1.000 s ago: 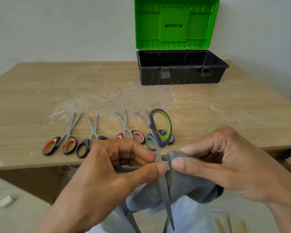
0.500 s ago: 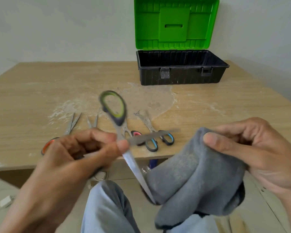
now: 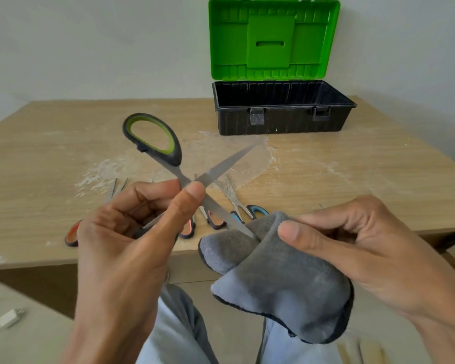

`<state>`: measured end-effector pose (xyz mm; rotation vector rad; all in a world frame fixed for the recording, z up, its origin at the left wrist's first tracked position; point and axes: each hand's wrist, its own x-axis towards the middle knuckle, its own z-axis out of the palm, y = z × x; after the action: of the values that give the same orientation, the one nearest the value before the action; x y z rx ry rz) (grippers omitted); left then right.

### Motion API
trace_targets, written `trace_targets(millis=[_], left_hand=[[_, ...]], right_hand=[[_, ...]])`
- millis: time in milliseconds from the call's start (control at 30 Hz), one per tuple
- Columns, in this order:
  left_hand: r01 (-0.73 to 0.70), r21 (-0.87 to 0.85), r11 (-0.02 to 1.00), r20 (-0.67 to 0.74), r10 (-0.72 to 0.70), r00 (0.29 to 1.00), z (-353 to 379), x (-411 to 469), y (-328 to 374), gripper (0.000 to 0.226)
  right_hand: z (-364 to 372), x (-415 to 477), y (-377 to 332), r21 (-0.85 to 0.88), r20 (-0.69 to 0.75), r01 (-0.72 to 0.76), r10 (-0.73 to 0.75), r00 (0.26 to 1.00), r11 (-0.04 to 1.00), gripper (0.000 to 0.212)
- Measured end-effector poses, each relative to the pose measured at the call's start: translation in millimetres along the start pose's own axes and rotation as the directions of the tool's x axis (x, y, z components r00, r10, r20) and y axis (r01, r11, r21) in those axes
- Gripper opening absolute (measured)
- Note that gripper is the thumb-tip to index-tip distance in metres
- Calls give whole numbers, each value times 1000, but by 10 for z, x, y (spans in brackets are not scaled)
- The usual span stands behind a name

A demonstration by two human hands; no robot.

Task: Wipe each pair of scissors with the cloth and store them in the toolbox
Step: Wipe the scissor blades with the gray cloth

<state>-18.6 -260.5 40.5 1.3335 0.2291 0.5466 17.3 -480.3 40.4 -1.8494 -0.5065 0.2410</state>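
Note:
My left hand [image 3: 132,232] grips the green-handled scissors [image 3: 155,140] near the pivot, blades spread wide. One blade points up and right; the tip of the other goes into a fold of the grey cloth [image 3: 279,271], which my right hand [image 3: 365,248] grips. Behind my hands, several more scissors lie in a row near the table's front edge, among them a blue-handled pair [image 3: 247,210], a pink-handled pair [image 3: 188,228] and an orange-handled pair [image 3: 72,235]; my left hand hides part of the row. The black toolbox [image 3: 284,122] stands open at the back, green lid [image 3: 273,38] upright.
The wooden table [image 3: 352,179] has a pale dried smear in its middle. A white charger [image 3: 9,317] lies on a lower surface at the bottom left. My knees in light trousers [image 3: 179,332] sit below the table edge.
My left hand spread the scissors' blades apart and raised them, handle swinging left. The cloth came off the blade, then rose again to meet the lower blade tip.

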Motion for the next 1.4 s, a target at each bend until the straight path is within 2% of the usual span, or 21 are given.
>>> trace_targets(millis=[133, 267, 533, 667, 833, 967, 1233, 1300, 1400], left_hand=[[-1, -52, 999, -44, -1, 999, 74, -42, -28, 12], [48, -120, 992, -52, -54, 997, 122, -84, -57, 10], [136, -198, 971, -102, -158, 982, 128, -98, -98, 7], [191, -207, 960, -114, -217, 970, 157, -121, -133, 15], [244, -168, 955, -21, -251, 968, 89, -111, -141, 28], [270, -52, 962, 94, -264, 960, -52, -63, -146, 38], [104, 140, 985, 164, -127, 978, -122, -41, -101, 16], [51, 186, 981, 214, -91, 973, -167, -23, -91, 20], [103, 127, 987, 300, -138, 944, -266, 40, -101, 35]], right_hand=[[55, 20, -9, -25, 10, 1, -1, 1000, 1000, 34], [146, 63, 7, -54, -25, 28, -29, 999, 998, 23], [168, 84, 21, -111, -63, 108, -116, 991, 988, 26], [223, 94, 50, -150, -43, 102, -110, 993, 983, 19], [212, 68, 107, -185, -75, 110, -125, 989, 977, 31], [133, 46, 140, -206, -110, 131, -156, 982, 970, 28], [30, 16, 161, -227, -137, 189, -224, 965, 955, 24], [21, 15, 164, -225, -137, 209, -243, 960, 952, 24], [1, 18, 169, -237, -142, 250, -288, 947, 939, 22]])
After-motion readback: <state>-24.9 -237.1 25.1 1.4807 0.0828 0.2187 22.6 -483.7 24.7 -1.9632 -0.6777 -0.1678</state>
